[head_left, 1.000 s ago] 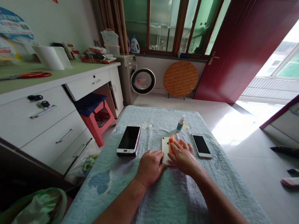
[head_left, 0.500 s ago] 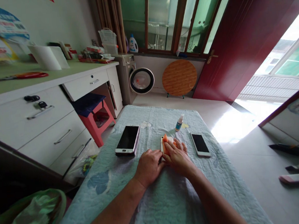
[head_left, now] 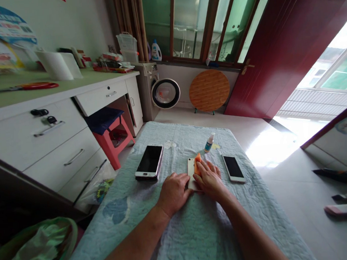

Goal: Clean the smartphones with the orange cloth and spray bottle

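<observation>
Head view: wiping looked unfinished; curled left hand [head_left: 174,191] held smartphone [head_left: 191,171], half-closed right hand [head_left: 210,180] pressed orange cloth [head_left: 197,164] at one o'clock.

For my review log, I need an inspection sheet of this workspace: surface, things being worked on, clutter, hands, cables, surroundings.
Surface: pale-blue quilted fabric cover, slightly wrinkled.
Things being worked on: pale rectangular face-down phone, with an orange cloth on its back; small white spray bottle with blue label stands beyond.
Clutter: left, white black-screened phone atop a darker item; right, second white black-screened phone; on the counter, white paper roll.
Hands: left hand touches the face-down phone's left edge; right hand lies over the orange cloth.
Cables: nothing seen.
Surroundings: greyish washing machine, round door open; round wooden tabletop; dark-red door.
</observation>
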The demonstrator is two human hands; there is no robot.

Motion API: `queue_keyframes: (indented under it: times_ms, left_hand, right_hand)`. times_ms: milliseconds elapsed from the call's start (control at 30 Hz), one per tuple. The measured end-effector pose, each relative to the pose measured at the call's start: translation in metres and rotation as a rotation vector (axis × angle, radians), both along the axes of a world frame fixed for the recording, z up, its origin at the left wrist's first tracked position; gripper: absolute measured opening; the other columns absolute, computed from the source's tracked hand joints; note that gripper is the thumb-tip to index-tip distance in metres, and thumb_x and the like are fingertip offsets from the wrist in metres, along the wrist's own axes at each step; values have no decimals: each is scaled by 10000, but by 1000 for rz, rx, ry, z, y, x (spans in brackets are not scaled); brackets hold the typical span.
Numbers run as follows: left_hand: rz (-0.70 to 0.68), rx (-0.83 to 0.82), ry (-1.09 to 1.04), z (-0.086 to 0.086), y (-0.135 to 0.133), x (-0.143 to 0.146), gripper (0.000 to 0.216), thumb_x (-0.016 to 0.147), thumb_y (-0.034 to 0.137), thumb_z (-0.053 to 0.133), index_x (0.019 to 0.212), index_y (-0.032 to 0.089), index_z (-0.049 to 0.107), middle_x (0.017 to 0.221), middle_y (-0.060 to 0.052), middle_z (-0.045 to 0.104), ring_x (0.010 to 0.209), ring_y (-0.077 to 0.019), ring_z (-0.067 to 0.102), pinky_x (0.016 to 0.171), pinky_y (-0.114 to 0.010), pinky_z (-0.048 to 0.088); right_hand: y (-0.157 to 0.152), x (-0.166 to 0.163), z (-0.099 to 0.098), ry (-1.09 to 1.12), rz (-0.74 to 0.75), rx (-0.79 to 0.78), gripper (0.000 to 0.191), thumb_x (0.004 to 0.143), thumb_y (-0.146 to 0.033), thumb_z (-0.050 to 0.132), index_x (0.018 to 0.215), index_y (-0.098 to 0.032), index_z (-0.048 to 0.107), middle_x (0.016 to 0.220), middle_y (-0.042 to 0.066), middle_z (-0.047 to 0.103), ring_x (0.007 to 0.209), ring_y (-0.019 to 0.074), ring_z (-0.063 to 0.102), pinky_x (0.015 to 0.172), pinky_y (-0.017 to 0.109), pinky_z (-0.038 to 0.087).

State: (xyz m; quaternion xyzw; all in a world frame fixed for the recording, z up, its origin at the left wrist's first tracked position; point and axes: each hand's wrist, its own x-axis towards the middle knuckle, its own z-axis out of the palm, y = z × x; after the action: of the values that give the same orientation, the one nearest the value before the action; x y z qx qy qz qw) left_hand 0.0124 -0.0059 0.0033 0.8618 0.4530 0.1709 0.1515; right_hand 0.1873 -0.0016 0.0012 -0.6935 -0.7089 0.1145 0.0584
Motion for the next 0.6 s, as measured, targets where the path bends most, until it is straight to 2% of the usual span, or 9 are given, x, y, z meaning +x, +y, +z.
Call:
queue_keyframes:
  times_ms: [300,367,467,600]
  left_hand:
    - [-2,-5,-14,0,0,-1,222,854,355,636,1033,225,626,1060,-38,670,947,-244,567,829,-339,421]
    - [-8,-10,-19,0,0,-1,232,861,385,626,1030,225,631,1068,-41,670,952,-247,567,827,-340,422]
    - [-11,-25,-30,1,0,-1,282,870,436,611,1058,228,635,1089,-45,670,963,-251,568,826,-342,424]
    - [-10,-32,-49,0,1,-1,334,870,478,607,1084,223,636,1074,-46,682,967,-255,574,839,-346,426]
  right_hand:
    - [-3,0,7,-18,-14,7,569,927,-442,377,1423,-165,406,1499,95,391,1368,327,278,1092,474,172]
    - [-5,-1,13,-24,-9,14,492,931,-422,385,1339,-168,491,1418,115,487,1316,308,360,1086,484,166]
    - [-10,-3,23,-39,-4,24,340,928,-378,409,1111,-179,616,1208,112,634,1186,278,486,1068,499,168]
    - [-17,-6,33,-90,20,20,303,928,-324,401,881,-183,665,989,86,706,1023,266,569,1046,526,165]
